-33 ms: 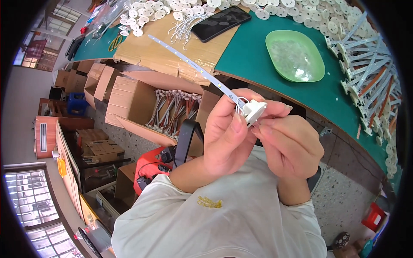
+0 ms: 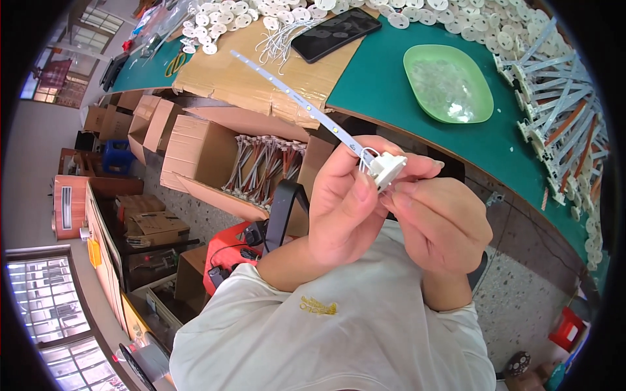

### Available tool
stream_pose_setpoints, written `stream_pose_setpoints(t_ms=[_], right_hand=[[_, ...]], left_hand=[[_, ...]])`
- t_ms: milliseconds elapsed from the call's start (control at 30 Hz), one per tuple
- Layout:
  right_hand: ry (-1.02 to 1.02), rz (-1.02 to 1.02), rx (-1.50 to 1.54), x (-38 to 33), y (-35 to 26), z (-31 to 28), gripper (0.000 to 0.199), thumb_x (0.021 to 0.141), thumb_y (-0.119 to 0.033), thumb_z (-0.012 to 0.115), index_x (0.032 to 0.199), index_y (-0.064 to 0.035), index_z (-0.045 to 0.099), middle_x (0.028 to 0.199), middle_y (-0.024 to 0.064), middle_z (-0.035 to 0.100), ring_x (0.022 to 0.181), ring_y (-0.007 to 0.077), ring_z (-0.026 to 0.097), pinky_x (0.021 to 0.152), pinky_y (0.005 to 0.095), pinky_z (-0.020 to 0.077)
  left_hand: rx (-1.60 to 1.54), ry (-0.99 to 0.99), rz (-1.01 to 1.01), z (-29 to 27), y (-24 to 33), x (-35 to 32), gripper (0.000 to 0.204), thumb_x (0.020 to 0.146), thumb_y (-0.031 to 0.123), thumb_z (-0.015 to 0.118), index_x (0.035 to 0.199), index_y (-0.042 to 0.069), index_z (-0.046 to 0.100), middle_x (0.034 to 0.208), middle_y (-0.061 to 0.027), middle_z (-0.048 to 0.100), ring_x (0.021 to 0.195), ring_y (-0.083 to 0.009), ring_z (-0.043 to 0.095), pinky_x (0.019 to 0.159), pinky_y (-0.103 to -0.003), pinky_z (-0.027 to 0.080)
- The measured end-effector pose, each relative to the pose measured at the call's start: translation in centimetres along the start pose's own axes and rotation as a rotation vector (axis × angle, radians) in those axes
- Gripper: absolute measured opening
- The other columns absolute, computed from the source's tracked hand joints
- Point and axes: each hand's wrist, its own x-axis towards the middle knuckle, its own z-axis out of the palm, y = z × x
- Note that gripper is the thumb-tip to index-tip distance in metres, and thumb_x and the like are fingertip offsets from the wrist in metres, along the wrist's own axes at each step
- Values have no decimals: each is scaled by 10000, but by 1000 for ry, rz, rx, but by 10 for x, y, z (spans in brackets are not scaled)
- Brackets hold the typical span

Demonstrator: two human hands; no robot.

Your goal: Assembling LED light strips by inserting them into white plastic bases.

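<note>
My left hand [image 2: 342,215] is closed around the lower end of a narrow LED strip [image 2: 293,94], which slants up to the left over the cardboard. At that end sits a small white plastic round base [image 2: 390,171], held tilted between thumb and fingers. Thin white wires [image 2: 366,156] loop from the strip to the base. Just right of it, my right hand [image 2: 447,221] is closed in a pinch against the underside of the base. Whatever lies between its fingertips is hidden.
On the green table [image 2: 385,85] are a green bowl [image 2: 484,111] of small clear pieces, a black phone [image 2: 336,36], white wires [image 2: 277,45], many white discs [image 2: 469,23] and piled LED strips [image 2: 567,111]. An open carton [image 2: 195,153] with finished-looking strips stands at left, beside a red stool [image 2: 225,251].
The strip's far tip and the base have shifted very slightly to the right. Both hands keep the same grips.
</note>
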Motion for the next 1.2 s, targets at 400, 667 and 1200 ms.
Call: stream_pose_setpoints(t_ms=[400, 667, 1200], right_hand=[[-24, -92, 5, -7, 2, -3, 227, 671, 79, 760, 879, 35, 683, 853, 142, 684, 697, 258, 695, 579, 307, 558], [-11, -64, -2, -8, 5, -7, 239, 658, 50, 785, 874, 26, 686, 838, 132, 685, 685, 253, 692, 580, 308, 560], [-45, -100, -212, -11, -4, -1, 248, 668, 49, 716, 914, 69, 693, 889, 153, 675, 713, 280, 685, 606, 323, 574]], left_hand=[[-86, 120, -93, 7, 3, -7, 379, 1014, 280, 478, 1299, 37, 417, 1282, -254, 565, 1257, -343, 521, 1003, -442, 463], [-191, 140, -130, 9, -2, -10, 385, 1018, 293, 463, 1305, 41, 415, 1302, -246, 554, 1319, -355, 457, 1033, -450, 430], [-110, 195, -94, 11, -7, -16, 380, 1017, 251, 477, 1349, 78, 416, 1346, -245, 519, 1335, -336, 438, 1046, -447, 417]])
